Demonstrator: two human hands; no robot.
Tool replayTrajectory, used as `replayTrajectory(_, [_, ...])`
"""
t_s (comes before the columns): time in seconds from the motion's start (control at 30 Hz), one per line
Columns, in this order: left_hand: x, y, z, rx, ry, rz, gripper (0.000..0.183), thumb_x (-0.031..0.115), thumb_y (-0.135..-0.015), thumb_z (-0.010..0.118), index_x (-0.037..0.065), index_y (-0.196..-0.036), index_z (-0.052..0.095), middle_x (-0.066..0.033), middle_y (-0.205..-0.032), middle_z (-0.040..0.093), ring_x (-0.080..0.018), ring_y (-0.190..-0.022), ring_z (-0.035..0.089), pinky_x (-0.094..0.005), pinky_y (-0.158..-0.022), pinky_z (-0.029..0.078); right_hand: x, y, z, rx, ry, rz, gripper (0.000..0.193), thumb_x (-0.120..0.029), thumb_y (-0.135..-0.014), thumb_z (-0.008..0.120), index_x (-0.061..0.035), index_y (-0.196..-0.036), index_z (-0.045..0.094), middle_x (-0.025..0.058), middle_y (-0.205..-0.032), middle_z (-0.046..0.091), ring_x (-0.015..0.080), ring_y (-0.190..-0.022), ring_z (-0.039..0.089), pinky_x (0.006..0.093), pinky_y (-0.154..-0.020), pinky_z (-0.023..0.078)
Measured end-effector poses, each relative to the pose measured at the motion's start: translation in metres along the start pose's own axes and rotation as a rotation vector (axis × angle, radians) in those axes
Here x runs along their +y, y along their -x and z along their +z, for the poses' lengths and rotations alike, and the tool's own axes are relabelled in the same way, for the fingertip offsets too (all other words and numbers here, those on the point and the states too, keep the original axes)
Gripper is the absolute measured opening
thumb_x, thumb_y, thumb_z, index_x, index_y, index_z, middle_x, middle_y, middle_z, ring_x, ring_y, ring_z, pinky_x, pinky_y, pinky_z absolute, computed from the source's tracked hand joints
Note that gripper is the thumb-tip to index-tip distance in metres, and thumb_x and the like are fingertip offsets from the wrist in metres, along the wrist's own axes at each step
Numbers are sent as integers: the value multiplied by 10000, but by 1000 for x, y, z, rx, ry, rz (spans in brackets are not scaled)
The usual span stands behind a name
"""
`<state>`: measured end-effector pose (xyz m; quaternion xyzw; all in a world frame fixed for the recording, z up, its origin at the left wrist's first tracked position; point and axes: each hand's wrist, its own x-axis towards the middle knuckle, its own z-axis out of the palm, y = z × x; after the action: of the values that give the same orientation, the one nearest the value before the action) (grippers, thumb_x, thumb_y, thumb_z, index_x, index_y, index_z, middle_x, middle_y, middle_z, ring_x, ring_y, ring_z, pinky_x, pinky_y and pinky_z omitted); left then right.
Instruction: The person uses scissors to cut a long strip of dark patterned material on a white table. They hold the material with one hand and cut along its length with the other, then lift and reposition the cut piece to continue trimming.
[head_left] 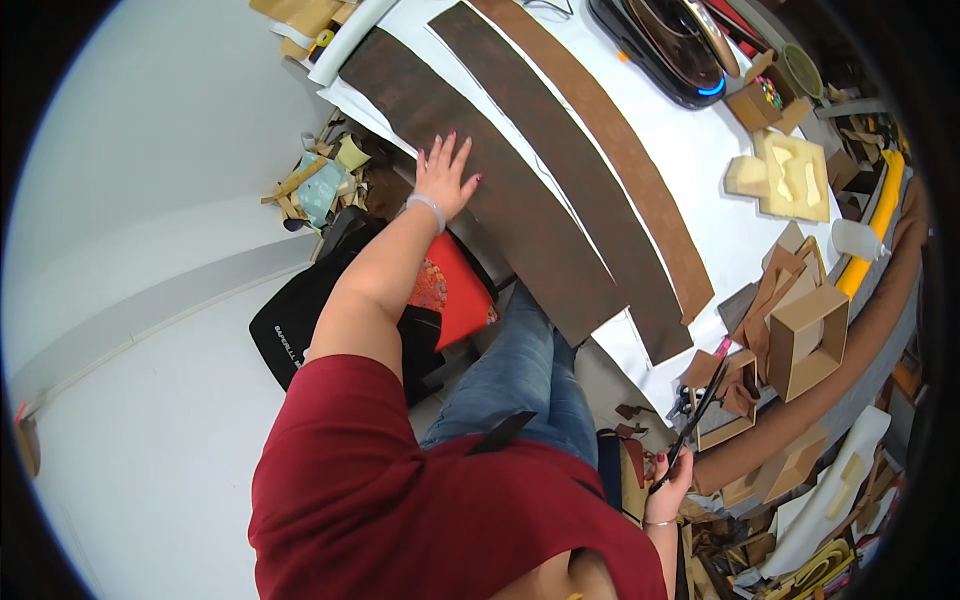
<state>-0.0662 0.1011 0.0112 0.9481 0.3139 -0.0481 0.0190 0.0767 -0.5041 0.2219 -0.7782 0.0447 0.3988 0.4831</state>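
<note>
My left hand (446,178) lies flat with fingers spread on the near edge of a wide dark brown leather-like strip (500,225). A second dark brown strip (590,165) lies beyond it, and a lighter brown strip (625,150) lies farther out, all curving across the white table top (690,150). Low at the right, off the table's edge, my right hand (674,472) is closed around one end of a long, thin black tool (700,410). Its far end points up toward the table corner; its exact kind is unclear.
At the table's right stand an open cardboard box (808,345), yellow foam pieces (795,175) and a clear bottle (858,240). A black machine (665,45) with a blue light is at the back. A black chair (285,320) with a red cushion (450,290) stands left of my legs.
</note>
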Motion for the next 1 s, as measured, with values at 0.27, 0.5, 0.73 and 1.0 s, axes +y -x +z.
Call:
replayTrajectory(0.27, [-32,-41,-14,264,289,-117,633,379,-963,625,130,-1521,458,-194,-1595,371,-390,-1466,355,-573,-1172,281,-62,-38,46,-20,-2,-28,223,-231,-1020,657,-88,-1023,486,8,-805,551,78,-608,490,224,-534,411])
replayTrajectory(0.5, [-129,-120,37,199,98,-431,701,544,-1013,479,180,-1599,352,-172,-1666,280,-409,-1542,228,-626,-1217,201,-89,-63,81,22,-1,77,222,-205,-996,687,-81,-1056,512,-14,-825,547,71,-629,503,218,-546,417])
replayTrajectory(0.73, [-140,-124,29,145,76,-495,710,529,-996,534,168,-1588,380,-189,-1656,301,-436,-1531,246,-671,-1197,188,-100,-64,104,14,-4,55,238,-223,-992,698,-70,-1037,521,12,-827,566,81,-610,522,220,-539,433])
replayTrajectory(1.0, [66,-98,2,171,168,120,879,595,-950,591,15,-1565,352,-259,-1618,330,-413,-1515,287,-656,-1202,184,-96,-68,86,80,-70,46,275,-269,-1011,682,-50,-1056,521,49,-865,609,84,-614,530,229,-557,454])
